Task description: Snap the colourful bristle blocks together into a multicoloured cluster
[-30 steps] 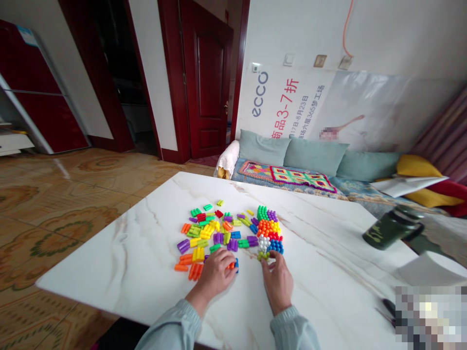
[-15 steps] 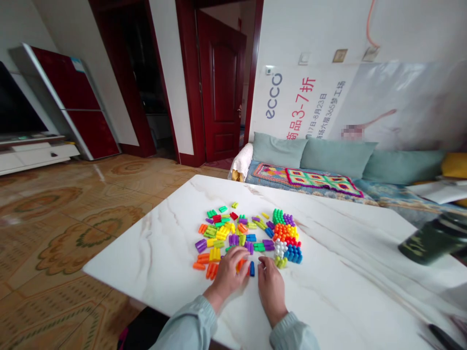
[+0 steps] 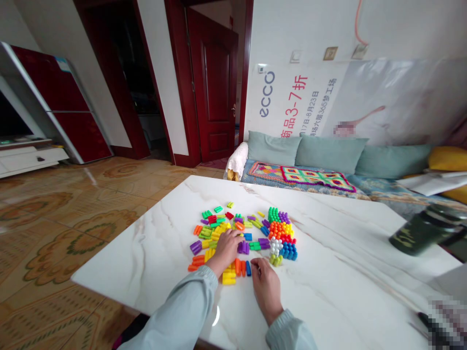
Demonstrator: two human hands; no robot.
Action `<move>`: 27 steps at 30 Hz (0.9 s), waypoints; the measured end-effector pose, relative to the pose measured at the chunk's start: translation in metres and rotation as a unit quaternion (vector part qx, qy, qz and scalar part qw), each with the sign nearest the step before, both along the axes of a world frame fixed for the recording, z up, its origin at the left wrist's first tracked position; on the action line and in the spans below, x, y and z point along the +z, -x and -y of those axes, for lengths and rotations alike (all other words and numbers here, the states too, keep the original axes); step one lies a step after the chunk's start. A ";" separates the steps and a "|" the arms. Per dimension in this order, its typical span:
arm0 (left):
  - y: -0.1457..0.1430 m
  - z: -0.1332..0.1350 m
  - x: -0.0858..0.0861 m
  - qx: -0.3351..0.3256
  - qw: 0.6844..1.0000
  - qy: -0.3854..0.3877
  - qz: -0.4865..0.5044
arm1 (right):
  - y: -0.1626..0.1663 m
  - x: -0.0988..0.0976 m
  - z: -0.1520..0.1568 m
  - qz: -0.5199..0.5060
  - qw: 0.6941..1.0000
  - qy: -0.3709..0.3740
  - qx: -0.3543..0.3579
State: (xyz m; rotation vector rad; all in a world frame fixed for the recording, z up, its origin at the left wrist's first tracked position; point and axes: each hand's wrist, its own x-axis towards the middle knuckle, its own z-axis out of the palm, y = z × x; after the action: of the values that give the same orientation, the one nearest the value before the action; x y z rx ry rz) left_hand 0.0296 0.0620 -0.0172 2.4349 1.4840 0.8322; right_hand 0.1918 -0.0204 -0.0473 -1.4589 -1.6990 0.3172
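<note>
My left hand (image 3: 226, 249) reaches over a spread of coloured plastic pegs, its fingers stretched down among them close to some purple pegs (image 3: 243, 248) and blue pegs (image 3: 247, 236). It covers part of the spread. Just right of a dark blue peg (image 3: 248, 268) and some orange pegs (image 3: 240, 267), my right hand (image 3: 266, 287) rests low over the table with its fingers curled together. Whatever those fingers may hold is hidden. Yellow pegs (image 3: 229, 278) lie below my left wrist. Beyond my right hand stand colour-sorted clusters, including white pegs (image 3: 276, 247), blue pegs (image 3: 289, 251) and orange pegs (image 3: 279, 229).
The pegs lie on a white marble-patterned table (image 3: 328, 291). A dark green flask (image 3: 423, 231) is at the table's right side. Past the far edge is a sofa with pale green cushions (image 3: 328, 153). Tiled floor (image 3: 120, 209) borders the table on the left.
My left hand has moved forward into the spread, uncovering yellow and orange pegs near me. My right hand stays beside the blue peg, fingers curled. The whole view has shifted slightly.
</note>
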 end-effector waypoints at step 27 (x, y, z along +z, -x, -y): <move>-0.009 0.084 -0.025 0.073 0.960 -0.016 0.268 | 0.008 0.011 0.012 -0.018 0.984 -0.093 0.151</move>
State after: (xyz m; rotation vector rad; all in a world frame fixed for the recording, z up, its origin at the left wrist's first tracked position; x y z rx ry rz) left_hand 0.0382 -0.0220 -0.0422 1.9041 1.4395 1.4155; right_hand 0.1838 -0.0328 -0.0365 -1.0561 -1.8678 0.3350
